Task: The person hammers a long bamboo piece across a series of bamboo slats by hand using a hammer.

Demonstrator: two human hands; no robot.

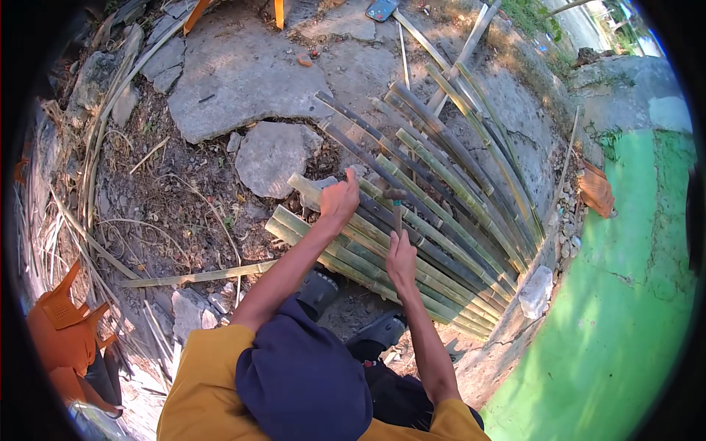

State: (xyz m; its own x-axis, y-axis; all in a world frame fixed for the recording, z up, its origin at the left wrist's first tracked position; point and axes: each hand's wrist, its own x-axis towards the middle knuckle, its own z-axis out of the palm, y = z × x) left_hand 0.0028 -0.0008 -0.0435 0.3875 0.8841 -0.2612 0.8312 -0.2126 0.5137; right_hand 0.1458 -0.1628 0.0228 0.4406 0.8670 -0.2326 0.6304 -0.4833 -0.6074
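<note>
Below me a fan of split bamboo strips [471, 198] spreads out, green, tan and dark brown, their right ends gathered along a low concrete edge. My right hand [401, 259] is wrapped round the handle of a hammer [396, 196], its head raised over the strips. To the left of it, my left hand [340, 201] rests at the near strips' left ends with curled fingers. A pale strip end [303, 185] sticks out beside that hand. Whatever the left fingers pinch is hidden or too small to name.
Broken concrete slabs [246, 88] and dry litter cover the ground ahead. An orange plastic chair [62, 327] stands at the left, near a loose bamboo strip [198, 277]. At the right are a whitish stone [536, 292] and a green-painted surface [610, 294]. A phone [382, 9] lies at the far edge.
</note>
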